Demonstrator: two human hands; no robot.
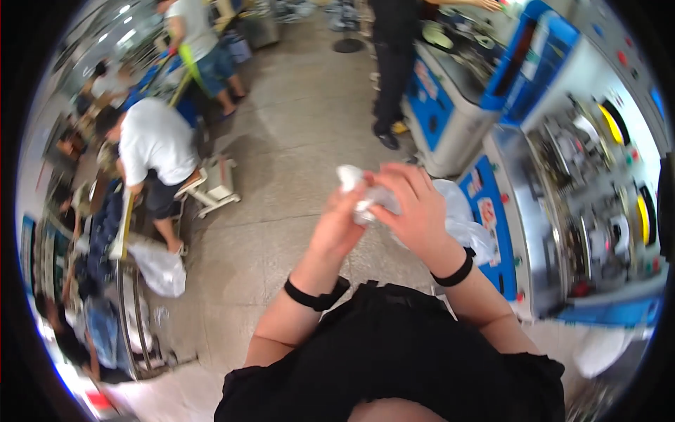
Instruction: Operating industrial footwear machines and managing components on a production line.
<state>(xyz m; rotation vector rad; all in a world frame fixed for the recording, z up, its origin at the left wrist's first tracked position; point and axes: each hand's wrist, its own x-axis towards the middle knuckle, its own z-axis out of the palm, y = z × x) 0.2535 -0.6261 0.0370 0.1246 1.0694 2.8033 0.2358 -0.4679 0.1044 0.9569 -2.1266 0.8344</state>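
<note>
In front of my chest both hands meet around a crumpled piece of thin white plastic [365, 204], blurred by motion. My left hand [340, 219] pinches it from the left, and a white tuft sticks up past the fingertips. The fingers of my right hand [413, 207] curl over its other side, with the thumb pointing in toward the left hand. Just beyond the right hand a pale translucent plastic bag [465, 221] bulges against the machine's blue side. I cannot tell whether it joins the piece in my hands.
At right stands a blue and white machine [524, 232] with yellow-and-black discs; another machine [439, 105] is farther off. Beside it is a person in dark trousers [392, 63]. On the left a person in a white shirt [156, 137] sits at a workbench, near a plastic bag [160, 271].
</note>
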